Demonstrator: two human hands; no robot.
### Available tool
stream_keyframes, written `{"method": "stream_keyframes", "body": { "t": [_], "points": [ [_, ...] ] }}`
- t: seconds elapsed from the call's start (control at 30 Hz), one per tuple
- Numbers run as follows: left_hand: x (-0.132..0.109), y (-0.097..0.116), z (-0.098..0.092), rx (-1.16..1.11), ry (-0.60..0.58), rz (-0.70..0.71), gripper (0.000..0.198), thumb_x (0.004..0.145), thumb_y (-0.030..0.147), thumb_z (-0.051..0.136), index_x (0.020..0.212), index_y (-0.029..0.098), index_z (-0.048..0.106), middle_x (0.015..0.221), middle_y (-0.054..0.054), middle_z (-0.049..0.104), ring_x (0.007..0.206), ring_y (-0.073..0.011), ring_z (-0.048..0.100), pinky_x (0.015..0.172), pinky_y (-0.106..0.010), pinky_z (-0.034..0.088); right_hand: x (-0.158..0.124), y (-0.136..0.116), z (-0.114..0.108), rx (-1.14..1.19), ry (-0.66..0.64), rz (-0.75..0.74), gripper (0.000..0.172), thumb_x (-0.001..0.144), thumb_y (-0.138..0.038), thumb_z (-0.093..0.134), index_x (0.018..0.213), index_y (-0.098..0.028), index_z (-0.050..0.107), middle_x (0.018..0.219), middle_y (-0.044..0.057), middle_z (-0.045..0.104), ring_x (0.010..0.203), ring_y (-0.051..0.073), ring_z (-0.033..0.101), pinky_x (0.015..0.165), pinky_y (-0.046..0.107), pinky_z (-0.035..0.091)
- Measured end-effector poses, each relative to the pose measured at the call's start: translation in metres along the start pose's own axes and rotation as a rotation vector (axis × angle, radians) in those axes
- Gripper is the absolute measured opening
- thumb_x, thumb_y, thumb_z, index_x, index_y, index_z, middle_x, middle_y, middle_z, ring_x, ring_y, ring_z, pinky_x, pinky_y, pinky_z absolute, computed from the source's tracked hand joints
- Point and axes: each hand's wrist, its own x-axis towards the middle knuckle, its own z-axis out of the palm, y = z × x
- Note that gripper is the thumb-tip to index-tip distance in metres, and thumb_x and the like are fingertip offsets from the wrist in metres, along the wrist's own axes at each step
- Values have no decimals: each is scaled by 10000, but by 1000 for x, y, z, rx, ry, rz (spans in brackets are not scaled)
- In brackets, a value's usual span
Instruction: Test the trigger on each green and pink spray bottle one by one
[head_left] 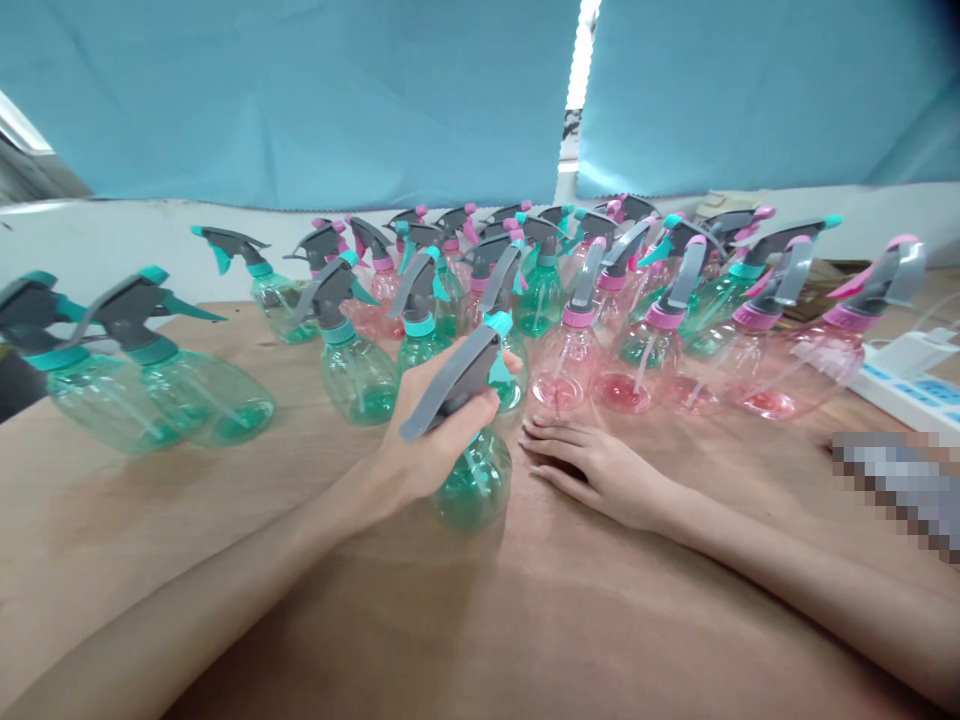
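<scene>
My left hand (431, 440) is wrapped round the neck of a green spray bottle (472, 490), just under its grey and turquoise trigger head. The bottle stands in front of the others, and part of its neck is hidden by my fingers. To the right, my right hand (600, 465) lies on the wooden table (360, 620), fingers stretched out and holding nothing. Just beyond its fingertips stands a pink spray bottle (566, 365). Another green spray bottle (356, 375) is left of my left hand.
Several green and pink spray bottles crowd the back of the table. Two green bottles, one of them a near green bottle (202, 390), stand at the left. A white power strip (907, 385) lies at the right, near a blurred-out object (900, 480). Blue curtains (300, 100) hang behind.
</scene>
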Motion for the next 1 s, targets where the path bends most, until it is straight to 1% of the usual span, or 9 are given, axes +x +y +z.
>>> {"method": "stream_keyframes", "body": {
  "t": [0.07, 0.17, 0.3, 0.47, 0.53, 0.67, 0.77, 0.9, 1.0],
  "points": [
    [0, -1, 1, -25, 4, -33, 248, 857, 194, 492, 1063, 291, 588, 599, 65, 379, 538, -126, 461, 533, -257, 380, 0, 0, 0, 4, 3, 4, 357, 976, -327, 441, 1272, -191, 586, 1321, 88, 596, 1270, 238, 502, 1065, 446, 423],
    [-1, -3, 4, -16, 35, -59, 232, 852, 207, 505, 1047, 271, 614, 626, 54, 422, 646, -145, 554, 618, -263, 451, 0, 0, 0, 11, 6, -2, 356, 975, -325, 445, 1274, -189, 584, 1320, 86, 597, 1264, 236, 509, 1063, 448, 424],
    [-1, -3, 5, -33, 40, -68, 262, 836, 199, 510, 1067, 265, 614, 629, 59, 488, 556, -129, 526, 671, -291, 503, 0, 1, 1, 10, 2, 5, 357, 974, -323, 445, 1271, -184, 585, 1328, 89, 591, 1270, 236, 502, 1066, 442, 420],
    [-1, -2, 6, 28, 91, -81, 171, 817, 224, 533, 945, 247, 644, 644, 33, 565, 603, -158, 578, 663, -303, 516, 0, 1, 1, 11, -1, 8, 355, 974, -320, 444, 1270, -185, 585, 1326, 89, 593, 1268, 235, 503, 1066, 440, 419],
    [-1, -1, 7, 29, 98, -87, 159, 818, 227, 529, 930, 243, 642, 657, 30, 578, 621, -159, 590, 662, -300, 514, 0, 1, 1, 7, -1, 7, 356, 976, -321, 440, 1270, -182, 585, 1327, 87, 592, 1269, 235, 503, 1067, 438, 417],
    [-2, 0, 9, 31, 118, -110, 199, 815, 215, 521, 966, 233, 649, 723, 24, 606, 613, -139, 585, 654, -287, 508, 0, 1, 2, 4, -7, 10, 365, 980, -331, 430, 1270, -173, 586, 1330, 85, 590, 1272, 236, 499, 1074, 439, 410],
    [-2, 0, 10, 19, 123, -117, 253, 814, 211, 531, 1039, 235, 646, 729, 25, 599, 607, -133, 582, 653, -284, 514, -1, 1, 2, 5, -17, 20, 373, 981, -338, 426, 1268, -163, 587, 1334, 89, 587, 1270, 238, 500, 1080, 442, 402],
    [-4, 0, 11, 17, 126, -113, 247, 827, 244, 566, 1065, 227, 630, 758, 12, 598, 723, -164, 608, 707, -296, 526, 0, 0, 2, 17, -8, 17, 373, 980, -341, 427, 1259, -157, 593, 1314, 95, 602, 1254, 235, 516, 1072, 444, 411],
    [-9, -1, 11, 135, 131, -144, 233, 823, 271, 594, 1049, 227, 633, 749, 5, 622, 801, -202, 622, 738, -320, 517, 0, 0, 1, 17, -1, 15, 374, 979, -340, 427, 1255, -152, 595, 1311, 101, 603, 1251, 240, 517, 1067, 449, 413]
  ]
}}
